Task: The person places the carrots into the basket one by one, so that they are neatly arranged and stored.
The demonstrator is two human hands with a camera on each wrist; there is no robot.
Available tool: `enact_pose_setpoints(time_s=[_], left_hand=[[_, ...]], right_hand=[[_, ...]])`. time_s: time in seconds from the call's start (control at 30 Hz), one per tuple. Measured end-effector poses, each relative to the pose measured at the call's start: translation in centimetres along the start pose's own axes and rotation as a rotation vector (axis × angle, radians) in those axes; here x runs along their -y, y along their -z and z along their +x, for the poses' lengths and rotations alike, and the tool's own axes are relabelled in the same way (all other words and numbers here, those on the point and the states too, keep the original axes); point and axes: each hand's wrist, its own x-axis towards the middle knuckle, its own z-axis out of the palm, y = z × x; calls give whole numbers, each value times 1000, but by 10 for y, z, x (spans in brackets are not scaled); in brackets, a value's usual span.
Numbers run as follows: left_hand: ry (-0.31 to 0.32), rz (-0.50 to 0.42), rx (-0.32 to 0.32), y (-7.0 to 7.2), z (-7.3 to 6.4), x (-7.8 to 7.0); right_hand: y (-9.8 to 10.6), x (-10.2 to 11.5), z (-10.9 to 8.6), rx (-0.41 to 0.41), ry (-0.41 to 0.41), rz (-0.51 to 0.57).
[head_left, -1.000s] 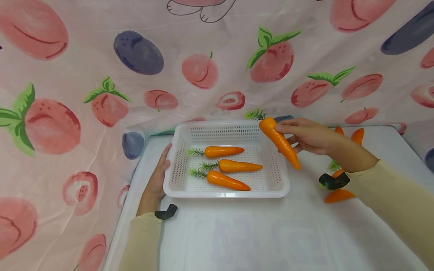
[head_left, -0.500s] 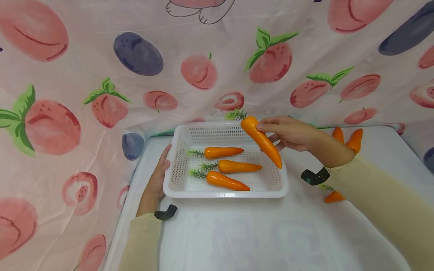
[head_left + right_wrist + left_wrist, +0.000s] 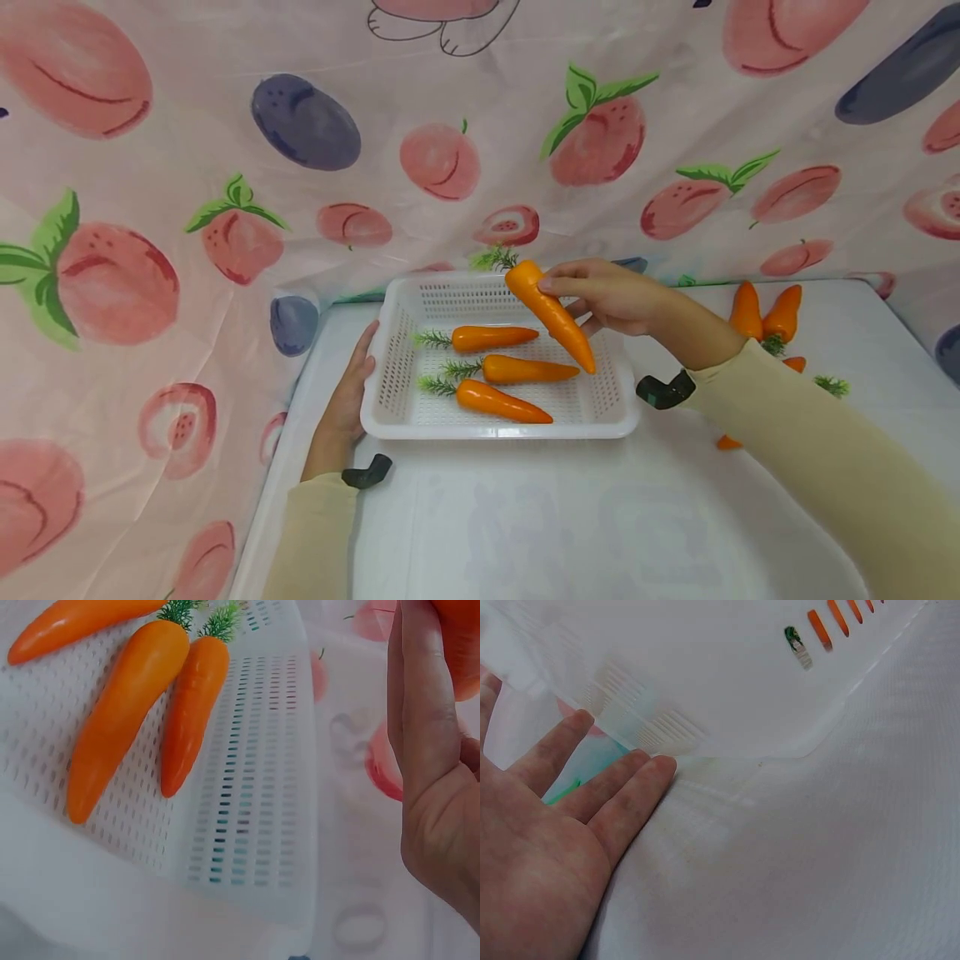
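Observation:
A white plastic basket (image 3: 495, 432) with slotted walls stands on the table. Three orange carrots with green tops lie in it: a back one (image 3: 495, 337), a middle one (image 3: 528, 369) and a front one (image 3: 502, 402). Against the basket's left wall rests my left hand (image 3: 348, 396), its fingers extended; the left wrist view shows the fingertips (image 3: 664, 766) at the wall. My right hand (image 3: 611, 296) grips another carrot (image 3: 558, 321) between thumb and fingers, above the basket's right half. That carrot slants, its tip toward me and its leafy top toward the back.
Several more carrots lie at the right on the white table (image 3: 570, 517), among them two near the back (image 3: 746, 310); my right sleeve (image 3: 795, 442) hides part of this group. A fruit-printed cloth (image 3: 450, 83) hangs behind the table and along its left side.
My right hand has moved left with the carrot, from beyond the basket's right wall to over its inside. My left hand and the three carrots in the basket have stayed put.

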Motion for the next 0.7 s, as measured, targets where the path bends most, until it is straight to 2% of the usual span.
enact_pose_setpoints(time_s=[0.7], left_hand=[[11,-8,-14,0,0,-1]], right_hand=[[-16,-1,24,15,-2,43]])
